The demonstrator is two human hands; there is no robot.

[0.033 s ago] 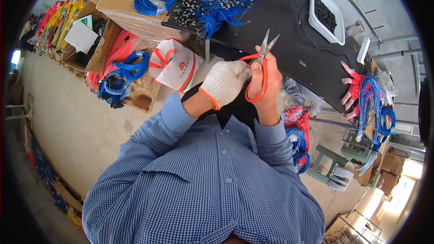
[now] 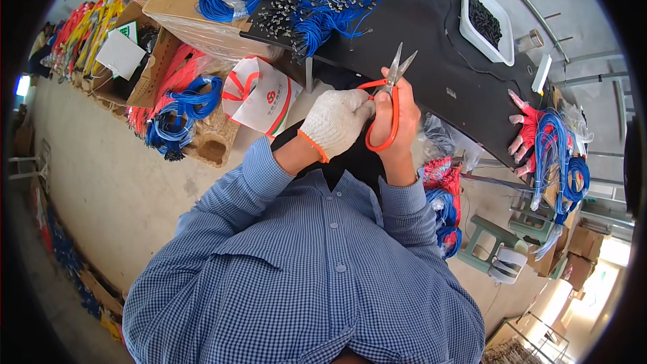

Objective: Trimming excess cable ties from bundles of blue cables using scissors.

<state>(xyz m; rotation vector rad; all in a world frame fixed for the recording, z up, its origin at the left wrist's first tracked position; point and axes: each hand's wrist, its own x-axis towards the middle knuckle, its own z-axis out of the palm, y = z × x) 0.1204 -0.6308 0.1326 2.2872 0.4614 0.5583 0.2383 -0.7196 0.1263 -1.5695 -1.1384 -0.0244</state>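
My right hand is bare and wrapped round a pair of scissors with red handles. The blades stand apart and point up over the table's near edge. Right beside it, my left hand wears a white knit glove with an orange cuff. Its fingers are closed together against the right hand's fingers and one red scissor handle. Whatever lies between those fingertips, if anything, is hidden. Beyond both hands, blue cables with small metal-tipped ends lie bunched on the black table.
A white tray of small black parts sits at the table's far right. Left of my gloved hand stands a white-and-red paper bag. An open carton and cable coils lie farther left. A green stool stands at lower right.
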